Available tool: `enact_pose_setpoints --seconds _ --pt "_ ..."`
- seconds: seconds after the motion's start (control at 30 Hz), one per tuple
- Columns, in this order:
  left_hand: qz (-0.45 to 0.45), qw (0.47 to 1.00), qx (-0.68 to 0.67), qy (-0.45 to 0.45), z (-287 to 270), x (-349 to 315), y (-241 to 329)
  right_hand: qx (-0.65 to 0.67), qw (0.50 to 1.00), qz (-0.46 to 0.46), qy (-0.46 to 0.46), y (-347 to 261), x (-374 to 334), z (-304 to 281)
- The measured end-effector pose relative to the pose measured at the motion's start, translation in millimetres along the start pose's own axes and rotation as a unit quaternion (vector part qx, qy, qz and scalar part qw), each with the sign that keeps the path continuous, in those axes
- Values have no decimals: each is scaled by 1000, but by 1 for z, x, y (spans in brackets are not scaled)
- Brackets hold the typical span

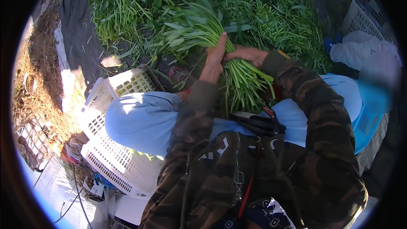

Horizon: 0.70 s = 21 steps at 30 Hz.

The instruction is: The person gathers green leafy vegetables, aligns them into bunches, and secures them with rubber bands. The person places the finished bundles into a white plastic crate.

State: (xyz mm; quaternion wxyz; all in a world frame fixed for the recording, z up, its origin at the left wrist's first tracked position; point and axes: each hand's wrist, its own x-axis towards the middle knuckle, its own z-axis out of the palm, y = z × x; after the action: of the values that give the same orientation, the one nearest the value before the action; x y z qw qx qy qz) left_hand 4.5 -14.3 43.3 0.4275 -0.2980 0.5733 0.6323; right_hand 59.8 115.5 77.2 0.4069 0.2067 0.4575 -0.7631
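Between both hands is a thick bunch of water spinach, its long narrow leaves fanning toward the far left and its pale cut stems pointing down toward my lap. My left hand wraps the bunch from the left, thumb up along the stems. From the right, my right hand is closed round the same stems; its fingertips are partly hidden by the bunch. Just beyond lies a wide heap of loose greens. A black object with a red part rests on my lap beneath the stem ends.
White perforated plastic crates stand at my left, some greens showing inside. A grey crate is at the far right, near another person's pale-clothed leg. A blue basket sits by my right knee. Dark ground sheeting lies under the heap.
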Motion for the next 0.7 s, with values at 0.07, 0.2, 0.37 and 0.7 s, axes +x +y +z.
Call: enact_pose_setpoints --seconds 0.07,0.2,0.37,0.7 --pt "5 1000 -29 -5 -1 3 -7 19 1000 10 -13 0 -3 -4" --pt "-34 985 -158 -64 0 -6 -11 12 1000 27 4 3 -10 -6" --pt "-14 990 -139 -29 1 -4 -12 60 998 10 31 8 -8 3" --pt "1 997 -80 -14 4 12 -2 120 992 20 27 -2 -10 8"
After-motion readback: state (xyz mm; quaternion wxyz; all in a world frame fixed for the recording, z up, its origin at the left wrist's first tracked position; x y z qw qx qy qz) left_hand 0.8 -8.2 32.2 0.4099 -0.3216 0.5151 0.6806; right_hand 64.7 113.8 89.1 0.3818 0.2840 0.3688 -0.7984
